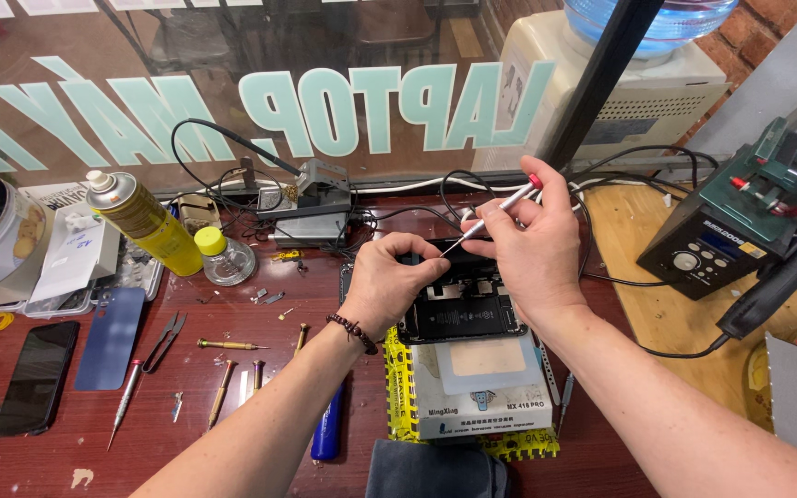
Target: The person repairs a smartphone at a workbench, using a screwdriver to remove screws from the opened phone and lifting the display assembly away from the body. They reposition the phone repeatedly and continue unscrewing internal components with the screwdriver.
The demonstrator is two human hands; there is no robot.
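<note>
The right hand is pinching a slim silver screwdriver with a red cap between thumb and fingertips, its shaft slanting down to the left so that the tip is meeting the top edge of the opened phone. The left hand is curling over that same top-left corner of the phone, fingers bent and pressing on it just beside the screwdriver tip; whether it is gripping any small part there, I cannot tell. The phone is lying with its dark insides up, on a white heating pad box that is sitting on a yellow mat near the middle of the bench's front edge.

Toward the back left of the bench, a yellow spray can is leaning, with a small clear bottle capped in yellow just beside it. A blue phone back cover and a black phone are lying flat near the left edge. Pale green mirrored lettering is running across the glass pane behind the bench. At the right edge, a black soldering station is standing on a wooden board.
</note>
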